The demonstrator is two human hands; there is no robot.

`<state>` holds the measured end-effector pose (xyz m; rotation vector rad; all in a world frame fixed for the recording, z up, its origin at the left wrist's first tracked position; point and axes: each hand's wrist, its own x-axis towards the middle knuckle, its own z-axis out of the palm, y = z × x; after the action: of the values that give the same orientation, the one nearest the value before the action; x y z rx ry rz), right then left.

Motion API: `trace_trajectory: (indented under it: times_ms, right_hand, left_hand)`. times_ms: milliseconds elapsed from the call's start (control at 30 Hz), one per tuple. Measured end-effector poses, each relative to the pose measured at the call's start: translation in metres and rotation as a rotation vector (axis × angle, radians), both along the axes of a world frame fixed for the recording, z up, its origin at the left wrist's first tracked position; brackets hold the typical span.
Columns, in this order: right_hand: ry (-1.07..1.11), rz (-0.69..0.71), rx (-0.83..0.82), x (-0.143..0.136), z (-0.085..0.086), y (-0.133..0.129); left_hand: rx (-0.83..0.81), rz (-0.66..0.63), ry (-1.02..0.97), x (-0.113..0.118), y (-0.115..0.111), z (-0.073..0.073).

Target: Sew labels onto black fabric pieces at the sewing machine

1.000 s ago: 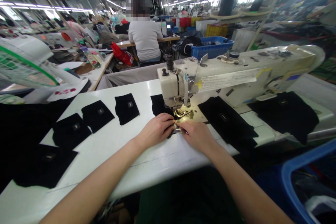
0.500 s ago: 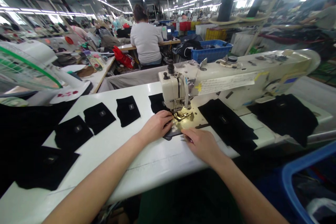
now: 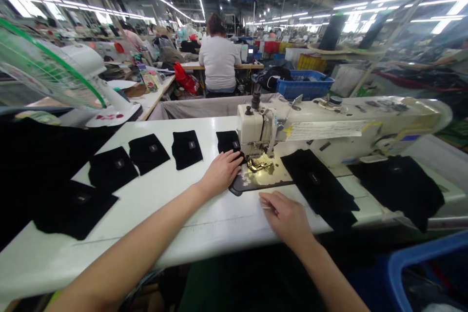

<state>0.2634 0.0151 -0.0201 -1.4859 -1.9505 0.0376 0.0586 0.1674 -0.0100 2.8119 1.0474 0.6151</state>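
Observation:
My left hand [image 3: 222, 171] lies with its fingers spread and stretched forward, left of the presser foot of the sewing machine [image 3: 252, 129]. Its fingertips reach the near edge of a small black fabric piece [image 3: 227, 141] that bears a label. In front of the brassy needle plate [image 3: 268, 173], my right hand [image 3: 283, 212] is closed, thumb and fingers curled round a small, thin thing too small to name. A larger black piece with a label [image 3: 314, 183] rests just right of the needle plate.
Several labelled black pieces [image 3: 187, 148] lie in a row on the white table [image 3: 175, 209]. Black fabric [image 3: 398, 180] sits at the machine's right end. A fan [image 3: 80, 66] stands at the left, a blue basket [image 3: 397, 268] at the lower right. A person [image 3: 219, 61] sits ahead.
My left hand has opened out and shifted from the presser foot onto the small black piece's edge. My right hand has drawn back a little from the needle plate. The camera view has shifted.

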Motion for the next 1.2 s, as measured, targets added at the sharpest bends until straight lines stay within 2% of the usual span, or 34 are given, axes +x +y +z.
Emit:
trace_trajectory:
  times_ms: [67,133,167,233,267,333,400,467,533,633,733,833,967,1100,1133,1200]
  right_hand:
    - [0.065,-0.092,0.064,0.02,0.005,-0.005]
    - [0.041,-0.317,0.129,0.049,0.01,-0.011]
    - [-0.01,-0.432,0.126,0.066,0.011,-0.013]
    - [-0.107,-0.56,0.048,0.097,0.01,-0.017]
    - [-0.137,-0.593,-0.003,0.108,0.007,-0.018]
    - [-0.184,-0.547,-0.078,0.122,0.001,-0.019]
    - [-0.214,-0.495,-0.112,0.123,-0.003,-0.021]
    - [-0.238,-0.486,-0.119,0.117,-0.006,-0.023]
    - [-0.23,-0.477,-0.115,0.113,-0.008,-0.024]
    - [-0.157,-0.437,-0.112,0.116,-0.011,-0.024]
    - [-0.084,-0.419,-0.121,0.124,-0.014,-0.022]
    - [0.002,-0.405,-0.131,0.129,-0.014,-0.019]
    - [0.101,-0.482,-0.151,0.129,-0.004,-0.016]
    - [0.144,-0.663,0.008,0.121,0.014,-0.016]
    - [0.126,-0.641,0.04,0.118,0.018,-0.017]
    - [0.071,-0.538,-0.017,0.112,0.022,-0.018]
  left_hand:
    - [-0.013,0.002,0.057,-0.01,0.002,0.0]
    - [-0.025,-0.005,0.084,-0.026,0.004,0.001]
    - [-0.026,-0.001,0.088,-0.036,0.005,0.002]
    - [-0.027,0.025,0.094,-0.059,0.007,0.005]
    - [-0.027,0.042,0.098,-0.07,0.008,0.006]
    - [-0.03,0.075,0.108,-0.089,0.009,0.008]
    - [-0.029,0.101,0.119,-0.101,0.008,0.01]
    - [-0.001,0.109,0.118,-0.102,0.004,0.012]
    - [0.046,0.079,0.092,-0.093,-0.006,0.015]
    - [0.047,-0.043,0.032,-0.065,-0.031,0.022]
    - [-0.043,-0.163,-0.023,-0.036,-0.059,0.029]
    - [-0.186,-0.241,-0.11,-0.012,-0.077,0.034]
    - [-0.419,-0.261,-0.237,0.016,-0.085,0.037]
    - [-0.674,-0.269,-0.336,0.045,-0.086,0.038]
    - [-0.719,-0.266,-0.351,0.051,-0.086,0.038]
    - [-0.759,-0.258,-0.358,0.062,-0.086,0.036]
